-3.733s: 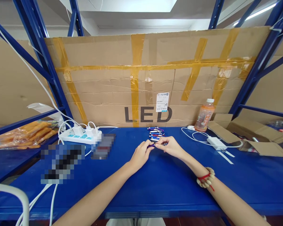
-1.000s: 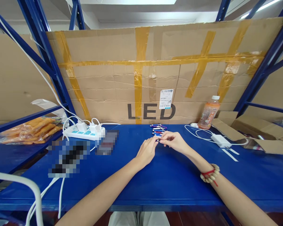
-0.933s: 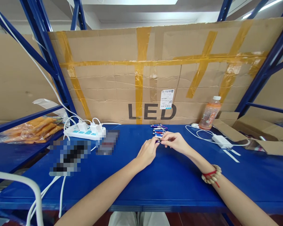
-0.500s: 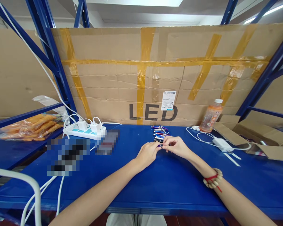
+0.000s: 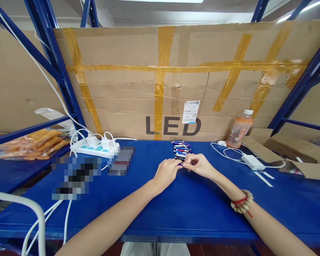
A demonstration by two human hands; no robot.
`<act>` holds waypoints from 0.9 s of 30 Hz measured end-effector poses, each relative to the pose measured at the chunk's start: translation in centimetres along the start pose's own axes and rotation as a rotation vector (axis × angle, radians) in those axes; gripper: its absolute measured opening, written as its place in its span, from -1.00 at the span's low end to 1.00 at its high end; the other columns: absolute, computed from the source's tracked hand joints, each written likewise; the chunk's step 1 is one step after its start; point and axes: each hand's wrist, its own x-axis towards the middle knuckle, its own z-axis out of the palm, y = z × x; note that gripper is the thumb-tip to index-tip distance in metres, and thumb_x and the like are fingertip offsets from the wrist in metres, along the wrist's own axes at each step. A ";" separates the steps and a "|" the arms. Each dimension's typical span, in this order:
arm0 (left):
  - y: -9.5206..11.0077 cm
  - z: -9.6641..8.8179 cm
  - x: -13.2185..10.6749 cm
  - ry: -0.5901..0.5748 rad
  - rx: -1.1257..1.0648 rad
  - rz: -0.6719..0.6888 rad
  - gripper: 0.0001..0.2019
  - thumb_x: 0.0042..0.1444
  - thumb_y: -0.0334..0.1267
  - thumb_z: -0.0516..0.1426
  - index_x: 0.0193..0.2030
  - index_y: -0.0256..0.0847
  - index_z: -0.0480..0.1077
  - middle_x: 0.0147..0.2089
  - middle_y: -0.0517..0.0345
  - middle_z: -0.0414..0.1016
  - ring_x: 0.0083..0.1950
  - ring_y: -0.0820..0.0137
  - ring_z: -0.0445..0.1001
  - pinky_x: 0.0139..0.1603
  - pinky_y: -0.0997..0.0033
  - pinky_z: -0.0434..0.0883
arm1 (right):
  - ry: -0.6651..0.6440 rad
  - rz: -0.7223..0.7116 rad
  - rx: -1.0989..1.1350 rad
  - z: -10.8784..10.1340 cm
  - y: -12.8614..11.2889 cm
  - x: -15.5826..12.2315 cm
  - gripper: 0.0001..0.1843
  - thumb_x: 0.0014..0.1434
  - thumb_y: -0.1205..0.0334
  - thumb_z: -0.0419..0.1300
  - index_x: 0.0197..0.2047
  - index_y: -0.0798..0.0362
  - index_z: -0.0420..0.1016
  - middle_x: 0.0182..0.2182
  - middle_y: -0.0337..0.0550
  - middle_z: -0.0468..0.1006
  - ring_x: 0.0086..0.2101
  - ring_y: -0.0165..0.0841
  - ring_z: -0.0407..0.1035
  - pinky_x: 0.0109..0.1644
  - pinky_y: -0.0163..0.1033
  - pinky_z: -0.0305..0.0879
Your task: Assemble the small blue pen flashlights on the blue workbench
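My left hand and my right hand meet on the blue table, fingertips pinched together on one small purple cylinder, too small to name surely. Just behind them lies a short row of several small blue, purple and red cylinders with clips. My right wrist carries a bead bracelet with a red cord.
A white power strip with plugged chargers and cables lies at the left. An orange drink bottle, a white adapter with cable and an open cardboard box are at the right. Taped cardboard marked LED walls the back.
Both hands stay pinched together in front of the row of cylinders, with only small finger shifts. The view has drifted slightly.
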 end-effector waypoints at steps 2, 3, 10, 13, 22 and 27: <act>0.2 -0.1 0.0 0.000 0.005 -0.009 -0.80 0.24 -0.31 -0.02 -0.14 -0.24 0.41 -0.18 0.11 0.49 -0.15 0.31 0.44 -0.11 0.31 0.33 | 0.010 0.045 0.027 0.2 -0.3 0.0 -0.46 -0.08 -0.20 0.28 -0.61 0.17 0.35 -0.59 -0.17 0.34 -0.62 -0.50 0.21 -0.56 -0.39 0.14; 0.2 -0.2 0.0 -0.003 0.012 -0.015 -0.79 0.24 -0.31 -0.03 -0.13 -0.24 0.41 -0.18 0.11 0.49 -0.16 0.31 0.44 -0.11 0.31 0.33 | 0.015 0.076 0.038 0.2 -0.5 0.0 -0.44 -0.11 -0.22 0.28 -0.61 0.18 0.34 -0.60 -0.17 0.34 -0.62 -0.50 0.21 -0.58 -0.40 0.12; 0.4 -0.3 0.1 -0.021 0.045 -0.036 -0.79 0.24 -0.29 -0.03 -0.15 -0.27 0.40 -0.20 0.08 0.48 -0.16 0.26 0.43 -0.13 0.25 0.32 | 0.012 0.324 0.034 0.4 -1.0 0.4 -0.33 -0.31 -0.35 0.28 -0.58 0.19 0.36 -0.68 -0.16 0.32 -0.64 -0.48 0.18 -0.64 -0.44 0.03; 0.3 -0.4 0.2 -0.011 0.042 -0.045 -0.79 0.25 -0.29 -0.05 -0.12 -0.27 0.37 -0.15 0.08 0.47 -0.13 0.28 0.42 -0.10 0.26 0.32 | 0.019 0.336 0.049 0.4 -1.2 0.5 -0.34 -0.32 -0.33 0.31 -0.55 0.19 0.35 -0.70 -0.17 0.31 -0.65 -0.50 0.16 -0.64 -0.45 0.01; 0.6 0.1 0.1 0.056 -0.109 0.002 -0.72 0.26 -0.34 -0.08 0.09 -0.22 0.22 0.04 0.05 0.39 0.04 0.31 0.36 0.07 0.25 0.29 | 0.027 0.307 0.080 -0.3 -1.3 0.7 -0.31 -0.25 -0.38 0.25 -0.53 0.17 0.31 -0.68 -0.21 0.30 -0.64 -0.54 0.12 -0.61 -0.45 -0.01; 1.0 -0.3 0.0 0.045 -0.111 -0.063 -0.76 0.25 -0.37 -0.09 0.01 -0.21 0.26 0.00 0.08 0.41 0.00 0.32 0.38 0.03 0.28 0.32 | 0.047 0.311 0.048 -0.1 -1.1 0.7 -0.30 -0.29 -0.40 0.24 -0.55 0.16 0.30 -0.71 -0.21 0.29 -0.68 -0.55 0.07 -0.62 -0.43 -0.05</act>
